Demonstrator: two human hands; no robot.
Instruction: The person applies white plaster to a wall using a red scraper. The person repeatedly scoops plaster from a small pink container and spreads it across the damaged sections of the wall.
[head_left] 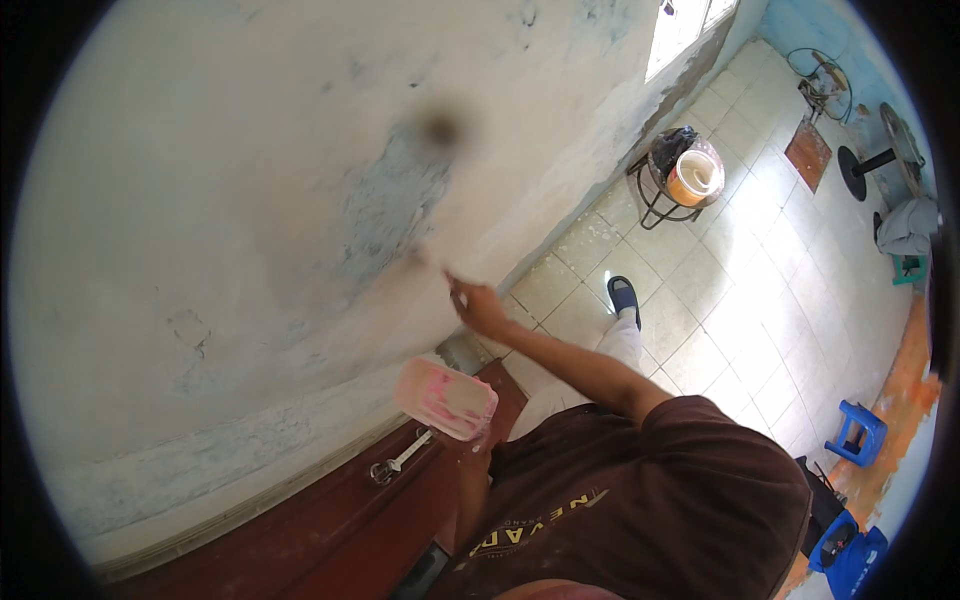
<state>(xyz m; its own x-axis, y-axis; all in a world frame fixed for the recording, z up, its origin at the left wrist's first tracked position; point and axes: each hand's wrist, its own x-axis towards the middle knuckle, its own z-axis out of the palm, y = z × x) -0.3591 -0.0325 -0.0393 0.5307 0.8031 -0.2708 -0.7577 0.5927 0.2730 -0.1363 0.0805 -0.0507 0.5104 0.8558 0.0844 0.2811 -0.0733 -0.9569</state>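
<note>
My left hand (474, 458) holds a pink plastic tub (418, 392) close to my body; its inside is smeared with pale and pink paste. Reaching out to the wall (250, 120), my right hand (480, 308) is closed, with a small thin dark edge showing at its fingers. What it grips is too small to make out. Just beyond the fingertips, the whitish wall has a rough grey patch (390, 200) with smoother pale areas around it.
Below the wall is a brown-red surface (350, 530) with a metal handle (385, 470). A round stool bears an orange-and-white bucket (695, 178). Farther off stand a blue stool (856, 434), a pedestal fan (870, 168) and cables (822, 88) on the tiled floor (690, 290).
</note>
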